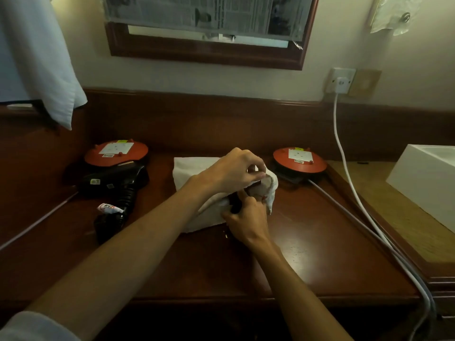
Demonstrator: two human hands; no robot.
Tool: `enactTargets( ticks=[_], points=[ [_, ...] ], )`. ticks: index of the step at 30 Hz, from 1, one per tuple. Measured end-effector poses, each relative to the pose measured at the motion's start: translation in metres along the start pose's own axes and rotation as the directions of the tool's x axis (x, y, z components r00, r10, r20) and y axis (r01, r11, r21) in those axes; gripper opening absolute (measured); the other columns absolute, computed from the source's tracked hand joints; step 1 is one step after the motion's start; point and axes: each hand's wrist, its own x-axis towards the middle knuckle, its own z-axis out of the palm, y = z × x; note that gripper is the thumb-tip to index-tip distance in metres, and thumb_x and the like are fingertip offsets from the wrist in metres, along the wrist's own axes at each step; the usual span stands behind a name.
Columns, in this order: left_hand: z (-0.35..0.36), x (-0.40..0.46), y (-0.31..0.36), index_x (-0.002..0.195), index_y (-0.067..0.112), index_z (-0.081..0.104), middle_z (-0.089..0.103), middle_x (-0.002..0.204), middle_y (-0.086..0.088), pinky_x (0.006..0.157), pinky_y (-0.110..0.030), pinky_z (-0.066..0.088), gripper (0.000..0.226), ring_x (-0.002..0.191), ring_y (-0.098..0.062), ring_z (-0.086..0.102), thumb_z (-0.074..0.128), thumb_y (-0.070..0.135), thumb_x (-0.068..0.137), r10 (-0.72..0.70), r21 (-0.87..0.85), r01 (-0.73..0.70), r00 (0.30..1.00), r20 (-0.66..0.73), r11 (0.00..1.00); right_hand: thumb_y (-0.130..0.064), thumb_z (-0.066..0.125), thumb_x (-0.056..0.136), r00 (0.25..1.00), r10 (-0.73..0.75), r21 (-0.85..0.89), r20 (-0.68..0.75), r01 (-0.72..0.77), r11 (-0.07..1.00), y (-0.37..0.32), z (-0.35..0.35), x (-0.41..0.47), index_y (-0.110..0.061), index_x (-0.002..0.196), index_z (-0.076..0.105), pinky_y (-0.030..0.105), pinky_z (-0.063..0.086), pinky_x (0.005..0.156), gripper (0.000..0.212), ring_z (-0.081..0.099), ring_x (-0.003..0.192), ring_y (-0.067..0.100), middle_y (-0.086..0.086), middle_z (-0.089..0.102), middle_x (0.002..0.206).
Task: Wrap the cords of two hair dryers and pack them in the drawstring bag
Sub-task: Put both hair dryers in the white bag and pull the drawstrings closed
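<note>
At a dark wooden desk (307, 242), two bare hands work at the mouth of a white drawstring bag (197, 217) lying in the middle of the top. The left hand (234, 173) reaches across from above, its fingers curled and pinching the upper rim of the bag's opening, lifting the cloth. The right hand (246, 222) sits just below, fingers curled round a black dryer (235, 205) that pokes out of the mouth; most of that object is hidden by cloth and fingers.

A second dryer (113, 178), also black, lies well to the left of the bag, its cord (125, 198) wound in tight coils around the handle, with a small white printed tag (109, 208) beside the coils. It rests against a red round cable reel (115, 151); a matching reel (299, 159) stands to the right of the bag, a grey cable (357, 217) trailing from it off the desk edge.

A white plug (342, 83) sits in a wall socket above, its lead hanging down. A framed mirror (209, 40) hangs behind, a white towel (37, 57) at left.
</note>
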Motion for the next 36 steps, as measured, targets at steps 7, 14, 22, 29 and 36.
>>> enactTargets(
  ticks=[7,14,22,29,36],
  points=[
    [-0.003,0.0,0.013,0.1,0.014,0.079,0.074,0.088,0.0,0.072,-0.037,0.058,0.018,0.077,-0.012,0.067,0.07,0.029,0.096,0.058,-0.009,-0.058,0.998,-0.01,0.998,-0.012,0.059,0.09,0.974,0.037,0.07,-0.225,-0.021,0.997,-0.01,-0.003,0.023,-0.017,0.087,0.058,0.027,0.048,0.058,0.006,0.063,0.073,0.018,-0.002,0.06,0.076],
    [-0.003,0.002,0.006,0.103,0.012,0.078,0.073,0.093,-0.002,0.075,-0.04,0.059,0.017,0.081,-0.013,0.067,0.069,0.025,0.097,0.065,0.034,-0.065,0.998,0.016,0.997,-0.033,0.065,0.088,0.988,0.151,-0.013,-0.011,-0.152,0.988,0.019,-0.017,0.036,-0.015,0.136,0.054,0.039,0.056,0.085,0.052,0.064,0.105,0.026,0.008,0.063,0.124],
    [-0.02,0.014,0.009,0.105,0.012,0.078,0.074,0.094,-0.001,0.077,-0.034,0.058,0.016,0.085,-0.011,0.067,0.068,0.023,0.098,0.063,0.031,-0.063,0.998,-0.006,0.998,-0.034,0.079,0.085,0.976,-0.026,-0.176,0.215,0.065,0.982,0.045,-0.056,0.014,-0.023,0.161,0.018,0.018,0.039,0.099,0.099,0.048,0.137,0.018,0.003,0.044,0.155],
    [-0.043,0.025,0.021,0.104,0.014,0.08,0.072,0.092,0.002,0.077,-0.03,0.058,0.015,0.085,-0.012,0.068,0.071,0.023,0.096,0.075,0.102,-0.077,0.997,0.03,0.992,-0.053,0.06,0.093,0.99,-0.049,-0.385,0.129,0.095,0.918,0.044,-0.048,0.029,-0.024,0.157,0.029,0.044,0.033,0.115,0.077,0.031,0.147,0.033,0.009,0.029,0.164],
    [-0.043,0.033,0.032,0.104,0.012,0.079,0.06,0.088,0.014,0.071,-0.012,0.044,0.015,0.086,-0.01,0.063,0.069,0.019,0.097,0.092,0.141,-0.106,0.99,0.105,0.984,-0.035,0.075,0.088,0.997,-0.04,-0.333,-0.066,0.016,0.943,0.047,-0.048,0.044,-0.012,0.128,0.065,0.039,0.054,0.091,0.048,0.065,0.109,0.032,0.015,0.069,0.121]
  ],
)
